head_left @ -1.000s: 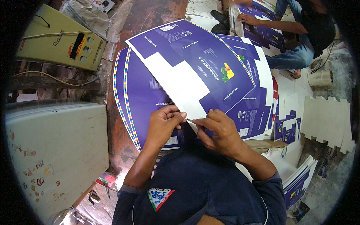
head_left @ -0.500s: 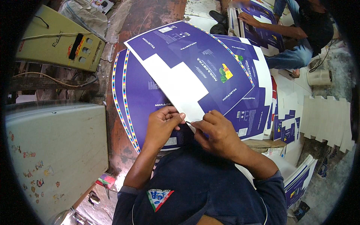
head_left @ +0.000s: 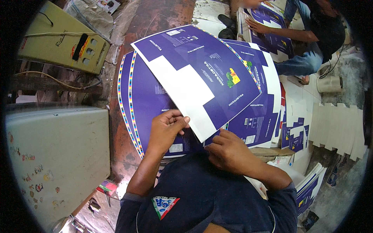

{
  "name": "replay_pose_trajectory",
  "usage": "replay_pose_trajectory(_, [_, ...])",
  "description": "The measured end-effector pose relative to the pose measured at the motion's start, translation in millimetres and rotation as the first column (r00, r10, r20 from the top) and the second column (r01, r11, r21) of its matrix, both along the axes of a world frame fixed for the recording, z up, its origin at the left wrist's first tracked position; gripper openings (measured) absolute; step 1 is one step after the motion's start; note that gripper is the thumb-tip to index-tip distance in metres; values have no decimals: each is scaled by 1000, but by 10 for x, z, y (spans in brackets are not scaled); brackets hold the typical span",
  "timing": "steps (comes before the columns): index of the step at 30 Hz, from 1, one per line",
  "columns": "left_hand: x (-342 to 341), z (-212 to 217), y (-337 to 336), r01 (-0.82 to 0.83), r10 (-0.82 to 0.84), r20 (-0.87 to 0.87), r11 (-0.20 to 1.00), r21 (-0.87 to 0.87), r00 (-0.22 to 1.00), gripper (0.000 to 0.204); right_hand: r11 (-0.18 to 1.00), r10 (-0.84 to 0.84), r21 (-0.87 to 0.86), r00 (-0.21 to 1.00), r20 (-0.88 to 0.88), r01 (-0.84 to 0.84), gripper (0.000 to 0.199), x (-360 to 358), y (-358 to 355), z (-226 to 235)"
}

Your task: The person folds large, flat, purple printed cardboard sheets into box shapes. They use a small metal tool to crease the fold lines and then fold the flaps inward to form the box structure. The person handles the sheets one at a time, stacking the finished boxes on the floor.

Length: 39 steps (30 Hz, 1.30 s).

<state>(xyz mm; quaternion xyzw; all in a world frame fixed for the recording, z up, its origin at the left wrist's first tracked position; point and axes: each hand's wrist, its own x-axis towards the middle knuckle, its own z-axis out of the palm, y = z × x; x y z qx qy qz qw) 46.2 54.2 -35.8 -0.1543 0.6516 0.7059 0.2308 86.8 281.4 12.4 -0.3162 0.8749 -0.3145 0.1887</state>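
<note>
A large purple printed cardboard sheet (head_left: 229,105) with a stepped white strip lies slanted over other sheets in front of me. My left hand (head_left: 167,130) pinches its near left edge between thumb and fingers. Just beyond the sheet's near corner, my right hand (head_left: 231,151) is closed with curled fingers, close to my shirt. Whatever those fingers may hold is hidden. Under the top sheet, more purple sheets (head_left: 145,97) with a coloured check strip show at the left, and others (head_left: 268,128) fan out at the right.
A pale cabinet (head_left: 62,143) stands at the left, below a yellow-green metal box (head_left: 64,40). At the far right, a co-worker's hand (head_left: 258,27) rests on another sheet stack. Notched white boards (head_left: 336,128) and small purple cut pieces (head_left: 297,134) lie at the right.
My right hand has moved off the sheet's near edge, down and slightly right, uncovering the white corner. My left hand keeps its pinch. The small dark object between my hands no longer shows.
</note>
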Motion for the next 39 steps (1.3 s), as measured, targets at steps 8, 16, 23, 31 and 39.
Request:
replay_pose_trajectory(8, [-30, 44, -32, -16, 15, 5, 999, 51, 1000, 28, 977, -202, -128, 928, -314, 169, 45, -97, 142, -128])
replay_pose_trajectory(16, [76, 181, 7, 57, -59, 39, 997, 56, 997, 45, 950, -282, -242, 872, -400, 196, 35, -78, 63, -470])
replay_pose_trajectory(23, [127, 159, -54, 104, -110, 44, 988, 112, 993, 48, 930, -319, -292, 886, -338, 223, 31, -78, 65, -444])
replay_pose_trajectory(31, [136, 101, -49, 112, -111, -22, 987, 111, 994, 45, 902, -367, -345, 883, -292, 261, 32, -78, 69, -379])
replay_pose_trajectory(39, [2, 127, -26, 65, -63, -63, 998, 18, 996, 35, 872, -417, -388, 869, -266, 299, 27, -57, 97, -372])
